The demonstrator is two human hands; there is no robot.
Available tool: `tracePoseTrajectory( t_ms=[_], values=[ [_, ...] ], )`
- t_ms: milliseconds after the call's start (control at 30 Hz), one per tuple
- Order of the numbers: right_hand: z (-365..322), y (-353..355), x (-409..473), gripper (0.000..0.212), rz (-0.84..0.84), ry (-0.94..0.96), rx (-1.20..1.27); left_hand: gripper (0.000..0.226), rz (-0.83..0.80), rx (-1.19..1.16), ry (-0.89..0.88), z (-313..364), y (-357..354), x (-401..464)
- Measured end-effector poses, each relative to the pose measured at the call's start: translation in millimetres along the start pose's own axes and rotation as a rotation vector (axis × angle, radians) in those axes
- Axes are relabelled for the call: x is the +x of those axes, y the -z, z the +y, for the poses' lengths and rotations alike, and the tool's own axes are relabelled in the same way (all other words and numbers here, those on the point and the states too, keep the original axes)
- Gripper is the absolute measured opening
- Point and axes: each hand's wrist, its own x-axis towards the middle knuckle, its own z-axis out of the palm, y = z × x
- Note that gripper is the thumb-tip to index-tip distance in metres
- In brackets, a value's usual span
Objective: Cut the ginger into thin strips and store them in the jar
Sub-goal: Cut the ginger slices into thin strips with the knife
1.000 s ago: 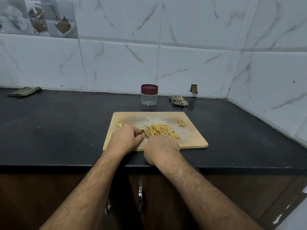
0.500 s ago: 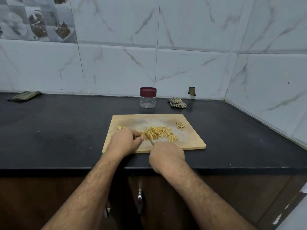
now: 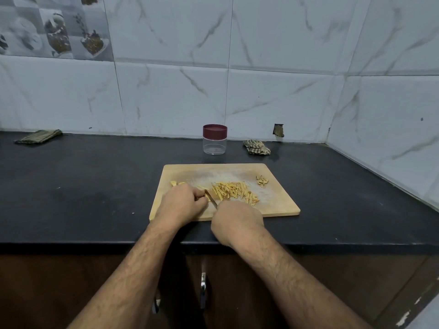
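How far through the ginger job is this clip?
Done: a pile of ginger strips lies on the cutting board. In hand: left hand steadies a piece while right hand works the knife. Left: jar is empty, lid on.

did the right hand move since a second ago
Yes. The right hand, gripping the knife, has drawn back toward the near edge of the board, away from the strips.
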Motion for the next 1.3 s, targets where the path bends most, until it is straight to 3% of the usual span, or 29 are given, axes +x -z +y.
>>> tracePoseTrajectory(
  t_ms=[367, 900, 1300],
  values=[
    [1.1, -5.0, -9.6, 0.029, -0.056, -0.020, -0.094, 0.021, 0.016, 0.015, 0.010, 2.7, -0.1, -1.7],
    [3.8, 1.0, -9.0, 0.034, 0.025, 0.013, -0.017, 0.030, 0.062, -0.083, 0.049, 1.6, 0.1, -0.6],
    [-5.5, 1.2, 3.0, 0.034, -0.019, 0.007, -0.034, 0.025, 0.066, -0.052, 0.019, 1.4, -0.2, 0.3]
  ],
)
